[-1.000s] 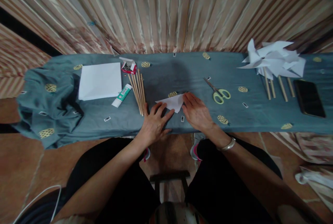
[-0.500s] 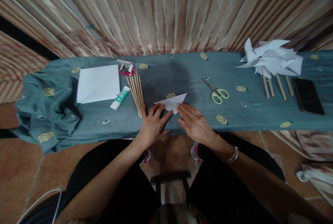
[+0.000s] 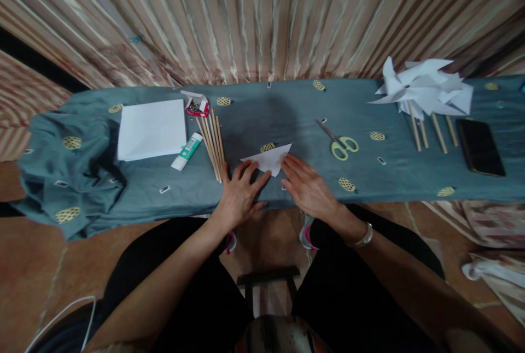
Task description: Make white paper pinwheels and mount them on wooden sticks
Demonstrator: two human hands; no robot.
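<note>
two hands at a white paper triangle

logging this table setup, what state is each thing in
small paper: looks folded
paper stack: lying flat
red box: open
glue stick: looks capped
wooden sticks: lying together
scissors: blades look closed
pinwheels: assembled, heaped together
phone: screen dark
cloth: bunched at left end

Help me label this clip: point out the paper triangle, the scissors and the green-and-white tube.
Paper triangle point(image 3: 270, 159): head view, middle of its upper face.
Scissors point(image 3: 337, 139): head view, where blades meet handles.
Green-and-white tube point(image 3: 187, 151): head view, middle of its body.
</note>
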